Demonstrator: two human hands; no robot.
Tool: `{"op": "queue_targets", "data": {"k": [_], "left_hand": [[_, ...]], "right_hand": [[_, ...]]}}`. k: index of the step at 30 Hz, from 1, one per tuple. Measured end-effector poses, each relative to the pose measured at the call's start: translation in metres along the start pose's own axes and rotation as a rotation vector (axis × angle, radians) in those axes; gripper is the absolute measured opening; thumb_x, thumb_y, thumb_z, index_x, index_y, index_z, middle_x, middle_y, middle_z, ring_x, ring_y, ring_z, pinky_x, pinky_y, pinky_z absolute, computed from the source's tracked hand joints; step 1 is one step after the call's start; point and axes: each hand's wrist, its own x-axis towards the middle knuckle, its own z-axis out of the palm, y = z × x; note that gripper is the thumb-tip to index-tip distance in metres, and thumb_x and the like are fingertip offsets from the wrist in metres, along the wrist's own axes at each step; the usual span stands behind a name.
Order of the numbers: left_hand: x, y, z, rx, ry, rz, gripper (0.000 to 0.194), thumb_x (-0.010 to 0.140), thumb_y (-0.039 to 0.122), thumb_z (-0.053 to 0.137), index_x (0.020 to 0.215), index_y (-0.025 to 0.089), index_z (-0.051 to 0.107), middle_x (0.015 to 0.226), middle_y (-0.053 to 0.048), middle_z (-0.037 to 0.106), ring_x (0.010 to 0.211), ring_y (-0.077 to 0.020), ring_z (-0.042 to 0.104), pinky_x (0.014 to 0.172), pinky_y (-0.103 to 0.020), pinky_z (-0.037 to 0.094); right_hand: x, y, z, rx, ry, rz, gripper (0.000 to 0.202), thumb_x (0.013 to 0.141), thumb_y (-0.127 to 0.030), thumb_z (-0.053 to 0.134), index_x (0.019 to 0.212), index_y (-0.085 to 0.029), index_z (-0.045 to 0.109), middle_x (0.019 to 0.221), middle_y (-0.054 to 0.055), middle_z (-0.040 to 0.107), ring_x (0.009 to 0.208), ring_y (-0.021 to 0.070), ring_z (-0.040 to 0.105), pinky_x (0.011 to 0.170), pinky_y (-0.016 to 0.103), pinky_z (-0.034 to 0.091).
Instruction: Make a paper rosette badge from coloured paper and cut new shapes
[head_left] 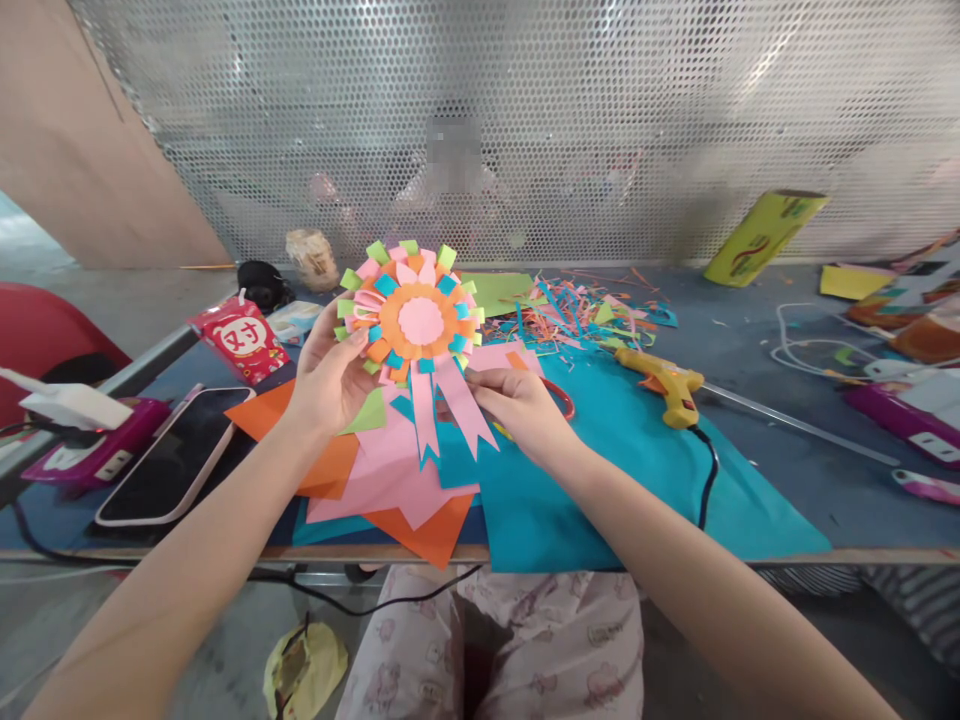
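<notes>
I have the round, layered paper rosette in pink, orange, blue and green (421, 322) up above the table, the left hand (326, 385) pinching its left edge. The right hand (529, 412) touches it near the pink ribbon tails (465, 405); I can't tell whether those fingers grip. That hand partly blocks my view of a red curved handle (570, 404). A yellow glue gun (667, 385) lies right, multicoloured paper shreds (570, 315) behind, a black-screened phone (176, 455) left.

Craft workspace — glue gun (664, 382), paper scraps (574, 315), tabletop (724, 330)
</notes>
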Motion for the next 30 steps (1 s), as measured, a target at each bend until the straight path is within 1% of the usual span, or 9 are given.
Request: {"op": "queue_targets", "data": {"k": [3,6,10,12,14,16,24,26,30], "left_hand": [[-0.0005,-0.0001,0.0001,0.009,0.003,0.008,0.028,0.066,0.013,0.068,0.089,0.027,0.061,0.073,0.004,0.062,0.052,-0.0103,0.056,0.038,-0.02,0.046],[-0.001,-0.0011,-0.0006,0.009,-0.033,0.01,0.033,0.063,0.014,0.071,0.091,0.027,0.061,0.072,0.004,0.062,0.053,-0.0104,0.057,0.039,-0.02,0.048],[-0.0018,-0.0031,-0.0014,0.023,-0.081,0.024,0.033,0.063,0.013,0.071,0.091,0.027,0.061,0.075,0.004,0.062,0.053,-0.0089,0.057,0.04,-0.018,0.049],[-0.0024,-0.0038,-0.0013,0.028,-0.08,0.03,0.032,0.064,0.012,0.07,0.092,0.027,0.061,0.077,0.004,0.062,0.055,-0.0086,0.058,0.043,-0.018,0.051],[-0.0031,-0.0044,-0.0007,0.028,-0.086,0.029,0.032,0.065,0.012,0.069,0.092,0.026,0.062,0.076,0.004,0.062,0.054,-0.0087,0.057,0.043,-0.019,0.051],[-0.0039,-0.0048,0.0001,0.03,-0.094,0.021,0.031,0.064,0.012,0.07,0.091,0.026,0.062,0.074,0.004,0.061,0.052,-0.0086,0.056,0.041,-0.019,0.051],[-0.004,-0.0052,0.0008,0.042,-0.085,0.0,0.033,0.061,0.014,0.072,0.09,0.027,0.061,0.071,0.004,0.06,0.05,-0.0093,0.056,0.039,-0.02,0.051],[-0.0037,-0.0049,0.0005,0.039,-0.085,0.006,0.033,0.061,0.014,0.073,0.09,0.027,0.062,0.071,0.004,0.06,0.05,-0.009,0.056,0.039,-0.02,0.051],[-0.0041,-0.0043,0.0009,0.036,-0.089,0.015,0.032,0.062,0.014,0.073,0.09,0.026,0.062,0.071,0.005,0.059,0.05,-0.0082,0.055,0.04,-0.019,0.05]], "right_hand": [[0.0005,0.0022,-0.002,-0.074,0.035,-0.036,0.021,0.071,-0.037,0.067,0.075,-0.017,0.071,0.071,0.004,0.072,0.071,0.0198,0.069,0.069,0.031,0.056],[0.0008,0.0026,-0.003,-0.099,0.097,-0.072,0.023,0.069,-0.038,0.07,0.076,-0.017,0.07,0.072,0.005,0.072,0.074,0.0204,0.069,0.067,0.031,0.055],[0.0016,0.0008,-0.0027,-0.034,0.075,-0.056,0.028,0.073,-0.045,0.066,0.073,-0.017,0.069,0.069,0.005,0.07,0.07,0.0203,0.069,0.064,0.031,0.055],[0.0029,0.0009,-0.0031,-0.066,0.1,-0.041,0.023,0.07,-0.041,0.07,0.072,-0.018,0.068,0.071,0.004,0.071,0.07,0.0195,0.069,0.065,0.03,0.055],[0.0044,0.0018,-0.0037,-0.127,0.166,-0.031,0.018,0.062,-0.03,0.077,0.071,-0.018,0.068,0.073,0.003,0.072,0.072,0.0182,0.069,0.068,0.029,0.054],[0.0058,0.003,-0.0042,-0.144,0.213,-0.015,0.015,0.059,-0.023,0.078,0.07,-0.018,0.068,0.073,0.002,0.072,0.073,0.0168,0.068,0.07,0.028,0.053],[0.0074,0.0052,-0.0059,-0.04,0.199,-0.034,0.015,0.058,-0.015,0.075,0.071,-0.019,0.069,0.075,0.0,0.072,0.078,0.0155,0.068,0.079,0.029,0.053],[0.0071,0.0034,-0.0055,-0.019,0.207,-0.03,0.015,0.058,-0.013,0.075,0.071,-0.019,0.069,0.074,0.0,0.072,0.074,0.0136,0.068,0.077,0.027,0.053],[0.006,-0.0001,-0.0042,-0.037,0.249,-0.04,0.011,0.06,-0.02,0.075,0.069,-0.018,0.069,0.068,0.0,0.069,0.062,0.0109,0.063,0.06,0.024,0.052]]}}
